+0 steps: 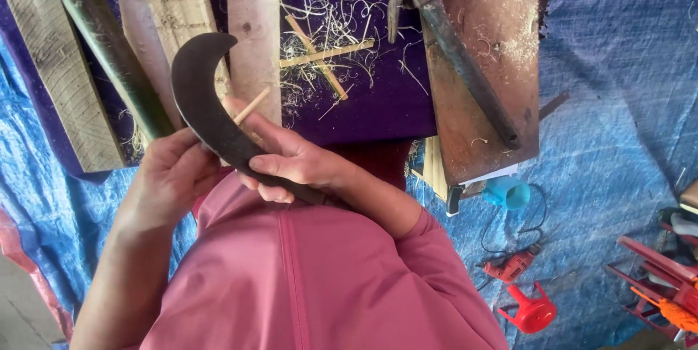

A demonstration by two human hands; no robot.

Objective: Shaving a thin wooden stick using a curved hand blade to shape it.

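My right hand [291, 165] is closed around the handle of a dark curved knife [200, 95], whose sickle-shaped blade arcs up and to the left. My left hand [174, 172] is curled just left of the blade and touches its back edge. A thin pale stick [252, 106] pokes out above the blade between the two hands. Its lower end is hidden behind the blade and fingers, and it seems to be pinched by my left hand. Both hands are held close over my pink shirt [305, 277].
Wooden planks [174, 1] and a green pole [109, 45] lie ahead. A purple cloth [363, 103] carries shavings and split sticks [327, 55]. A claw hammer [451, 45] rests on a reddish board. On the blue tarp [611, 103] are a cyan cup [509, 191], a red drill [512, 266] and red tools.
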